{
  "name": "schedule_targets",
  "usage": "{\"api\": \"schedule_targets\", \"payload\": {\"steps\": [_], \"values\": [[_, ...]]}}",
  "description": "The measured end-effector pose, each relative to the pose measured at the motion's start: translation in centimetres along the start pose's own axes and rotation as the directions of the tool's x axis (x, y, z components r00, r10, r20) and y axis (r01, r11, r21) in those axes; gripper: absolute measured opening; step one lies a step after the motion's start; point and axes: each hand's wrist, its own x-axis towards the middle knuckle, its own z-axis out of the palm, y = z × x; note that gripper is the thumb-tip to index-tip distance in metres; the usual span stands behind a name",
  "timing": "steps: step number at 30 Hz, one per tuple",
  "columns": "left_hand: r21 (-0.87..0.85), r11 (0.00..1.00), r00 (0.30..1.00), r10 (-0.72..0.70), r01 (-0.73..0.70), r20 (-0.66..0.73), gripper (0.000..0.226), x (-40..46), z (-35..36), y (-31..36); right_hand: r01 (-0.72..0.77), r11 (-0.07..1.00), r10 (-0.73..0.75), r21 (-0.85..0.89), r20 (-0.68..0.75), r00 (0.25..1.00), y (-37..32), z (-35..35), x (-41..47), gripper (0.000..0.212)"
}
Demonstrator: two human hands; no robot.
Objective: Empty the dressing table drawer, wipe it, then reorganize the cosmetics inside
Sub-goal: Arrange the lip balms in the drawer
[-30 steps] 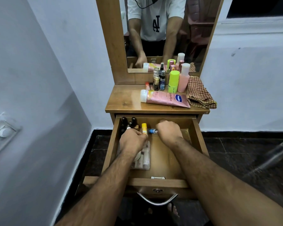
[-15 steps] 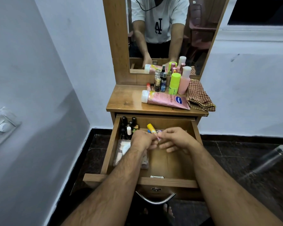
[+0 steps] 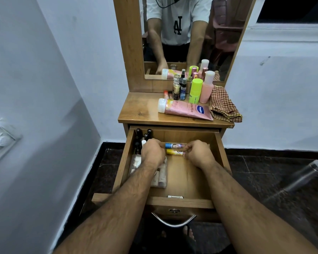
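Observation:
The wooden drawer [image 3: 218,149] of the dressing table is pulled out. Two small tubes lie across its back middle: a blue-capped one [image 3: 173,145] and a yellow-capped one [image 3: 174,152] just in front of it. My left hand [image 3: 152,153] and my right hand [image 3: 198,153] hold the yellow-capped tube by its two ends, fingers curled. Several dark bottles [image 3: 142,137] stand in the drawer's back left corner. A clear plastic box [image 3: 161,177] of small tubes lies under my left forearm, partly hidden.
On the table top [image 3: 140,110] lie a pink Vaseline tube [image 3: 185,109], a checked cloth [image 3: 222,107], a green bottle [image 3: 195,90], a pink bottle [image 3: 206,87] and small bottles by the mirror. A steel bottle [image 3: 305,175] lies on the dark floor, right.
The yellow-capped tube was held upright, then tilted between both hands. Now it lies flat in the drawer just in front of the blue-capped tube, both hands still on it.

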Motion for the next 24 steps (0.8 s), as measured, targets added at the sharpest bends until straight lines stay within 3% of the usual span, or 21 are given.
{"api": "schedule_targets", "payload": {"steps": [3,9,12,19,24], "values": [[-0.022,1.0,1.0,0.005,-0.004,0.019,0.023,0.0,0.2,-0.1,-0.038,0.999,0.037,-0.004,-0.081,0.996,-0.2,0.2,0.5,0.012],[0.023,0.995,0.994,0.091,-0.092,0.066,0.028,-0.2,0.7,-0.5,-0.1,0.99,0.114,0.104,-0.143,0.983,-0.3,1.2,0.9,0.046],[0.113,0.981,0.986,0.153,-0.159,0.064,0.032,-0.6,0.8,-0.3,-0.084,0.993,0.096,0.088,-0.144,0.985,-0.7,1.5,1.2,0.037],[0.127,0.984,0.992,0.117,-0.121,0.038,0.038,-1.0,0.1,-0.2,-0.055,0.99,0.076,0.131,-0.161,0.984,-2.2,2.7,2.2,0.011],[0.14,0.984,0.994,0.101,-0.107,0.051,0.045,-1.3,-0.2,-0.2,-0.046,0.984,0.078,0.174,-0.177,0.981,-2.0,3.6,2.6,0.01]]}}
